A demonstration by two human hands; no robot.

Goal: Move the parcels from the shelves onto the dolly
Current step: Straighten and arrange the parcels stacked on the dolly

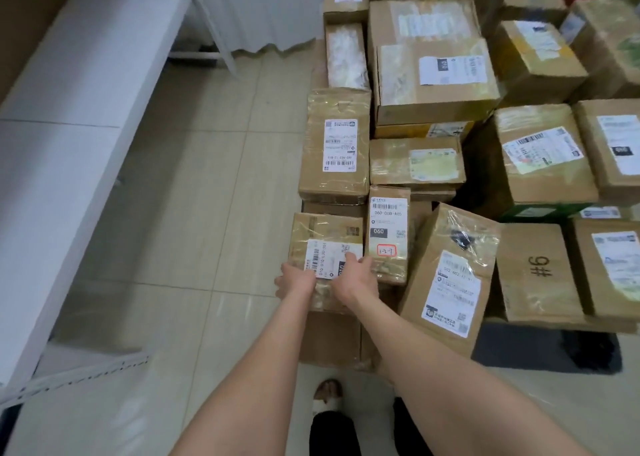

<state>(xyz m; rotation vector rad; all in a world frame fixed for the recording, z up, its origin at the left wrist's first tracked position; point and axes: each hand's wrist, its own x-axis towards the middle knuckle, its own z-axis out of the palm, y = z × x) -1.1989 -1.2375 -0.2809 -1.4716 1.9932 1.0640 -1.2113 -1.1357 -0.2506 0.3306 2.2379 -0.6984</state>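
A small taped cardboard parcel (323,234) with a white barcode label lies at the near left corner of a pile of parcels. My left hand (294,281) holds its near left edge, fingers curled under the side. My right hand (353,279) grips its near right part, fingers over the label. To the parcel's right stands a narrow parcel (388,234) marked 060. A tilted parcel (450,279) leans further right. The dolly's dark deck (547,351) shows beneath the pile at the near right.
Many cardboard parcels fill the right side, among them one marked #6 (538,272) and a tall one (334,147) behind the held parcel. White shelving (69,116) runs along the left. Tiled floor (194,213) lies between. My foot (327,396) stands below.
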